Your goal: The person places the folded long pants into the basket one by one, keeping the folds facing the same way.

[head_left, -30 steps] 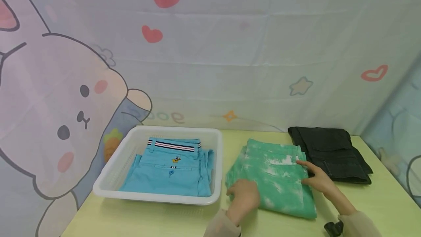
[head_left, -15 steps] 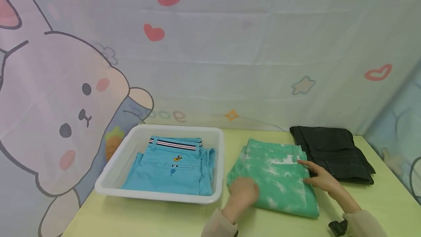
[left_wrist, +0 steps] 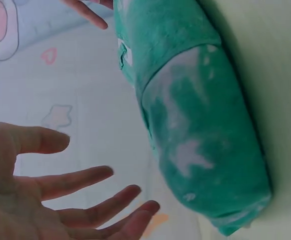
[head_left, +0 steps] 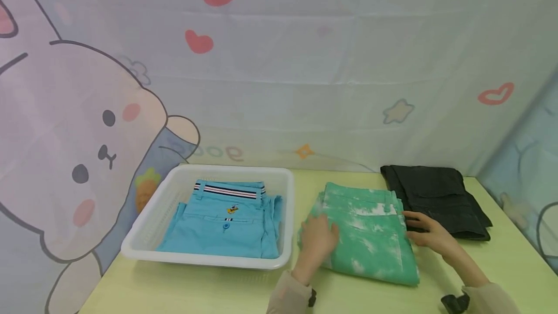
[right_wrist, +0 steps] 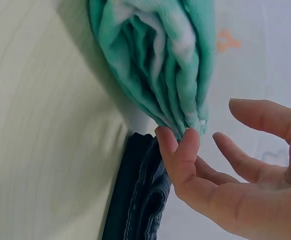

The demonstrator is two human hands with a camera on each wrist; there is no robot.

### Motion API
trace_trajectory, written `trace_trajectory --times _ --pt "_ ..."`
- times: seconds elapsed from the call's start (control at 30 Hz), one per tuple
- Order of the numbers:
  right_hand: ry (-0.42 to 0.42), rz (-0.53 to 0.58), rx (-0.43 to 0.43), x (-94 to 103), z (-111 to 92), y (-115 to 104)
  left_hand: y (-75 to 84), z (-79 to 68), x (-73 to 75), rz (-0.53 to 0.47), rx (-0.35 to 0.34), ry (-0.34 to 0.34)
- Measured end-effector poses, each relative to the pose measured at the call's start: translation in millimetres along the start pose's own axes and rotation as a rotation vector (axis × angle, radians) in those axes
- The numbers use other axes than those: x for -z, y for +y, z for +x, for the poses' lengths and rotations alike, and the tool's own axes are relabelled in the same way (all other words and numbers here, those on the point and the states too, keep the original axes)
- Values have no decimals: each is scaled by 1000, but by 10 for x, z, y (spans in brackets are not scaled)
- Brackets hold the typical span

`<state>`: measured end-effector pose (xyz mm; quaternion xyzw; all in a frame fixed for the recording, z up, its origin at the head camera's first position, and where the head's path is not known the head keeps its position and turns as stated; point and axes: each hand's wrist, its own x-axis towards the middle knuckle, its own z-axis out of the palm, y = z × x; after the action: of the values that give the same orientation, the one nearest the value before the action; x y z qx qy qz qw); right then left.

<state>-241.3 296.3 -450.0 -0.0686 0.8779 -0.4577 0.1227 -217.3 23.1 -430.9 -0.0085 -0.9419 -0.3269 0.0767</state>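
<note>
Folded green-and-white tie-dye trousers (head_left: 366, 236) lie on the table right of the basket. My left hand (head_left: 317, 241) is over their left side in the head view. In the left wrist view, that hand's fingers (left_wrist: 80, 180) are spread and hold nothing, apart from the cloth. On the other side, my right hand (head_left: 431, 236) has its fingertips right at the trousers' right edge. The right wrist view shows the layered folds of the green trousers (right_wrist: 155, 65) end-on, with loosely bent fingers (right_wrist: 185, 165) close to the fold ends, none curled round the cloth.
A white plastic basket (head_left: 209, 259) on the left holds folded light-blue trousers (head_left: 218, 236) with a striped waistband. Folded black trousers (head_left: 436, 197) lie at the back right, close to my right hand. Behind the pale yellow table (head_left: 218, 294) hangs a cartoon-printed cloth (head_left: 283, 62).
My left hand has moved up and slightly left along the trousers' left side, and its fingers have opened from a curled pose. The right hand has drawn slightly off the right edge.
</note>
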Motion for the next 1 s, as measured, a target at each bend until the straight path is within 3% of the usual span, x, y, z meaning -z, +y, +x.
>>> trace_trajectory --times 0.13,0.3,0.63,1.0 --pt "-1 5 -24 34 -34 4 -19 45 -16 -122 10 22" --pt "-20 72 -82 36 -78 27 -45 69 -66 -207 23 70" --pt "-67 160 -165 -32 -140 61 -64 106 -158 -148 209 97" --pt "-55 143 -267 -139 -80 73 -105 118 -280 -107 303 -13"
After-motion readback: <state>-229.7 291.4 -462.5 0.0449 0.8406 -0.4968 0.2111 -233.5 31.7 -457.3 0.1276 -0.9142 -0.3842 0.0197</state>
